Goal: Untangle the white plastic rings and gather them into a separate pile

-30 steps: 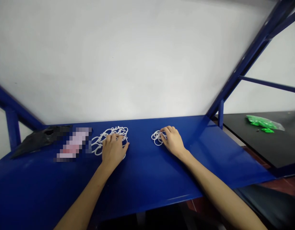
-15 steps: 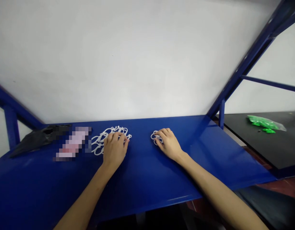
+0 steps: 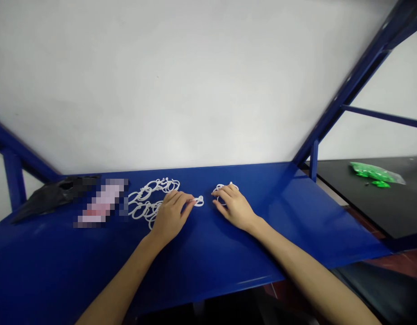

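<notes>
A loose pile of white plastic rings (image 3: 150,196) lies on the blue shelf (image 3: 208,243), left of centre. My left hand (image 3: 171,215) rests at the pile's right edge, its fingertips pinching one white ring (image 3: 199,201) that sticks out to the right. A smaller cluster of white rings (image 3: 225,187) lies further right. My right hand (image 3: 232,207) lies on that cluster with its fingers curled over it, covering most of it. The two hands are a short gap apart.
A black crumpled bag (image 3: 49,196) and a blurred pinkish object (image 3: 101,203) lie at the shelf's left. Blue frame posts (image 3: 313,160) rise at the right. Beyond them a dark table (image 3: 374,198) carries a green plastic bag (image 3: 374,172). A white wall stands behind.
My left hand has slid right out of the big pile, drawing one white ring with it. My right hand has shifted slightly left and nearer over the small cluster.
</notes>
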The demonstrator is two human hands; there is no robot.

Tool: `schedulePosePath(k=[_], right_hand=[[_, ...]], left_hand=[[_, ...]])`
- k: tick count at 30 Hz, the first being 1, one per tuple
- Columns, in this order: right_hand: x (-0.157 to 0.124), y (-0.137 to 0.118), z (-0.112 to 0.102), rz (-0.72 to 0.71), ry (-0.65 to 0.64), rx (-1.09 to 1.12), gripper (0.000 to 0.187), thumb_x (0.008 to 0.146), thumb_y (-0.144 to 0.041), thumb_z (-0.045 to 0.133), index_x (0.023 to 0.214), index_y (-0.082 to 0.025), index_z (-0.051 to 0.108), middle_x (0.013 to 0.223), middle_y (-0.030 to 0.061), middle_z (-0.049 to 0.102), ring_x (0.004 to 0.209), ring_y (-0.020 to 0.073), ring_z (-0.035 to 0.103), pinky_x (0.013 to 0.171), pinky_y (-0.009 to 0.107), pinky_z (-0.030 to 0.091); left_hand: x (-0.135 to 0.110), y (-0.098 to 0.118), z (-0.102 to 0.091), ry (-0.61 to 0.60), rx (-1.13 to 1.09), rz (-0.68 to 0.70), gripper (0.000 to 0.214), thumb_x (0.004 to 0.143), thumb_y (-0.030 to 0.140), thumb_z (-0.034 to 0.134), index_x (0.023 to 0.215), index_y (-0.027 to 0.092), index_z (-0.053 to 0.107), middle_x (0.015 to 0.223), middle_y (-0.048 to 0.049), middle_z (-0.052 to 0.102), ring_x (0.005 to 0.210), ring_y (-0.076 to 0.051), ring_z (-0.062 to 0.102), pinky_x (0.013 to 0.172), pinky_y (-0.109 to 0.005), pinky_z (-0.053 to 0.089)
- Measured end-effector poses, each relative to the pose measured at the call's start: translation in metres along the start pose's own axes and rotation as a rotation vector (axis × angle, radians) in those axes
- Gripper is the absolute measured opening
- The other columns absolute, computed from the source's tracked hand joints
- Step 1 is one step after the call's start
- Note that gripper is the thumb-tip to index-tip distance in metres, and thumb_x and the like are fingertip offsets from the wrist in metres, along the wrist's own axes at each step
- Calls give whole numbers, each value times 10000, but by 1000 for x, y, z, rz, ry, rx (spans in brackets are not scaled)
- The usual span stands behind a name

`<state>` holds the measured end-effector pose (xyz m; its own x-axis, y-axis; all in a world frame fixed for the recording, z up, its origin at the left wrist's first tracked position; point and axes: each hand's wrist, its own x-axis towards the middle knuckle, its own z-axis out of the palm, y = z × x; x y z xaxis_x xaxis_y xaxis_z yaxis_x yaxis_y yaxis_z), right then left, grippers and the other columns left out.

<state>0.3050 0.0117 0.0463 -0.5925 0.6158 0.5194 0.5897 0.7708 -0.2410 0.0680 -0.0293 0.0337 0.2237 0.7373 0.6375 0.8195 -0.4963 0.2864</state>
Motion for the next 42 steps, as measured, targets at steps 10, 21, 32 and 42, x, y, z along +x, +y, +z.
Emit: schedulePosePath(k=[10,21,32,42], right_hand=[[-1,-13,4,-101,-96,45,221,980,-382,578,1098,-199,614,1024,91,658,960,242,585,869,390,519],[-2,-9,22,15,-27,142,69,995,-238,531,1030,-202,578,957,66,682,867,193,634,777,314,527],[-3,5,16,106,82,216,137,984,-238,549,1086,-206,635,1030,78,715,873,192,677,794,329,557],[-1,-4,17,221,88,481,129,962,-213,564,1061,-202,645,849,16,709,715,133,662,706,259,540]], left_hand=[[1,5,-2,0,-20,-81,210,986,348,481,907,231,636,810,-11,703,758,-178,636,786,-331,502],[0,1,3,-30,95,-159,267,991,375,449,909,228,655,704,4,702,642,-186,607,739,-325,454],[1,-8,-1,-72,306,-259,252,968,320,475,985,196,693,947,-87,754,990,-316,613,864,-458,452],[-3,6,0,-173,-110,1,369,912,431,621,1229,243,605,1126,-43,697,1099,-231,605,969,-413,502]])
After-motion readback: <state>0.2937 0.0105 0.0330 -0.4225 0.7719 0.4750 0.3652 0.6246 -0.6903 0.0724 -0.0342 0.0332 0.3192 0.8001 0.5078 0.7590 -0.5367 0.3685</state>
